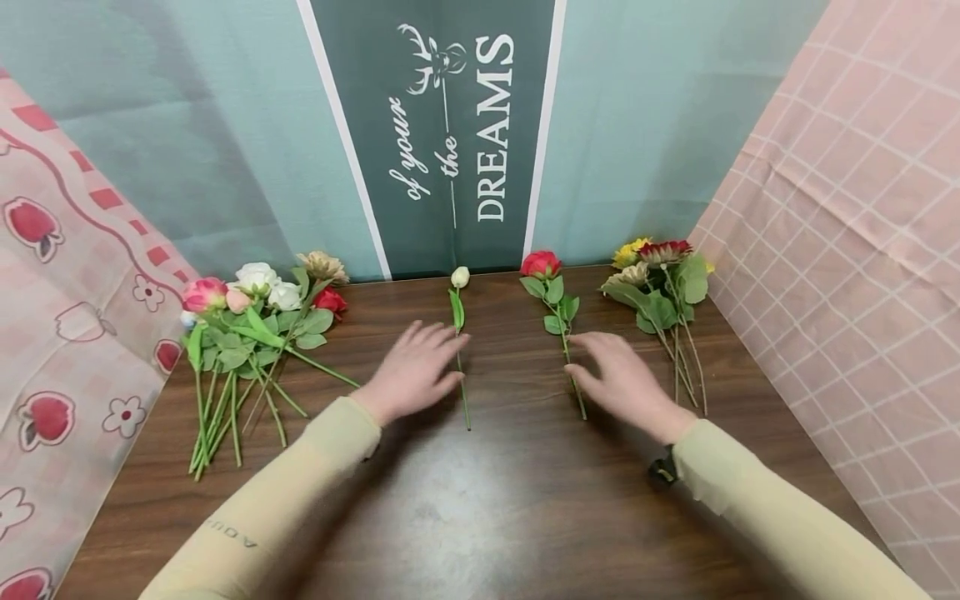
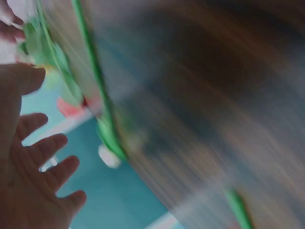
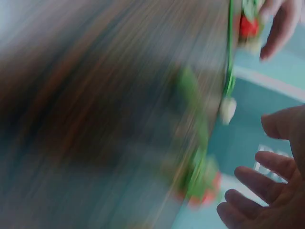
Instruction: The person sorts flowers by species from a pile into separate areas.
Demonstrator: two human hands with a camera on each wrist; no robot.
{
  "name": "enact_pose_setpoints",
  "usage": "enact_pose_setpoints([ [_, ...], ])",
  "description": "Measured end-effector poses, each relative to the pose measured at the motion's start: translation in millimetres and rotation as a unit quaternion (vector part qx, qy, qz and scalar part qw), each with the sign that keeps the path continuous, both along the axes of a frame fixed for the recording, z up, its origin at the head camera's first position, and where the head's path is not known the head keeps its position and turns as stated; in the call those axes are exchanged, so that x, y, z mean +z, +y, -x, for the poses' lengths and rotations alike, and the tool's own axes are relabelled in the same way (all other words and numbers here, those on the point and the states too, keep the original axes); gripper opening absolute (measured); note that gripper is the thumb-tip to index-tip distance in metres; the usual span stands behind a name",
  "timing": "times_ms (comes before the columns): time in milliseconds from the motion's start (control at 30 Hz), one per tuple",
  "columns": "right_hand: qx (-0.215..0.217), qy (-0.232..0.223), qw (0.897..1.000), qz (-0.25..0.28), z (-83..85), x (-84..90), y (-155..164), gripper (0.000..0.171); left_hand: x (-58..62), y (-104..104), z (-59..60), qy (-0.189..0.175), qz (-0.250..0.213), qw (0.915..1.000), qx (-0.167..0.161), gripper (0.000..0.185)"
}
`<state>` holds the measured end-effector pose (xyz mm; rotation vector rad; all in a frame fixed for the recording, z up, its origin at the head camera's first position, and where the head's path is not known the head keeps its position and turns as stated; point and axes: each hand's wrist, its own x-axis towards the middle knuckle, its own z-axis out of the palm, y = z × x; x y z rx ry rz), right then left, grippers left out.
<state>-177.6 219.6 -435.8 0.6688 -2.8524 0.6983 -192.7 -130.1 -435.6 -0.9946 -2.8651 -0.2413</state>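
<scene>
A white tulip (image 1: pixel 460 278) with a thin green stem lies in the middle of the brown table. My left hand (image 1: pixel 412 372) is just left of it, its fingertips overlapping the stem in the head view; the left wrist view shows that hand's fingers (image 2: pixel 52 143) spread with nothing between them. To the right lies a red rose (image 1: pixel 541 264) with green leaves. Beside its stem is my right hand (image 1: pixel 622 379), thumb and fingertips close to the stem. In the right wrist view its fingers (image 3: pixel 259 183) are slightly bent and hold nothing.
At the left lies a bunch of pink, white, red and beige flowers (image 1: pixel 257 279), stems toward me. Another bunch with yellow, dark red and cream blooms (image 1: pixel 666 252) lies at the right. A teal printed cloth (image 1: pixel 630 108) hangs behind; pink patterned cloths (image 1: pixel 832 250) flank the wooden table (image 1: pixel 450 517).
</scene>
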Motion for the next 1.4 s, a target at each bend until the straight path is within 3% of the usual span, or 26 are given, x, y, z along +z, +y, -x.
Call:
enact_pose_setpoints([
  [167, 0.106, 0.0, 0.994, -0.039, -1.3, -1.3, -69.5, 0.059, -0.1, -66.9, 10.1, 0.021, -0.004, 0.9954, 0.093, 0.051],
  [333, 0.18, -0.003, 0.981, -0.074, -4.2, -4.8, -132.3, 0.063, 3.0, -128.9, 15.4, 0.031, -0.018, 0.9834, 0.178, 0.037],
  [500, 0.23, 0.019, 0.965, -0.12, -9.7, -4.2, -183.1, 0.065, 12.7, -174.8, 21.6, 0.018, -0.025, 0.9681, 0.249, 0.028],
  [600, 0.253, 0.032, 0.956, -0.147, -15.1, -3.0, -208.4, 0.065, 18.0, -192.0, 26.3, -0.018, -0.041, 0.9594, 0.278, 0.026],
  [733, 0.278, 0.045, 0.944, -0.172, -22.5, -1.6, -235.2, 0.065, 20.3, -205.2, 34.2, -0.078, -0.055, 0.9447, 0.314, 0.019],
  [867, 0.29, 0.049, 0.937, -0.187, -27.4, -3.8, -251.5, 0.064, 17.8, -210.0, 41.0, -0.117, -0.053, 0.9334, 0.335, 0.024],
  [1233, 0.293, 0.039, 0.94, -0.171, -29.3, -9.6, -253.5, 0.061, 17.6, -204.0, 46.9, -0.136, -0.047, 0.9151, 0.377, 0.025],
  [1400, 0.291, 0.039, 0.943, -0.158, -27.7, -9.2, -249.4, 0.059, 17.9, -206.5, 48.9, -0.14, -0.071, 0.9145, 0.373, 0.021],
])
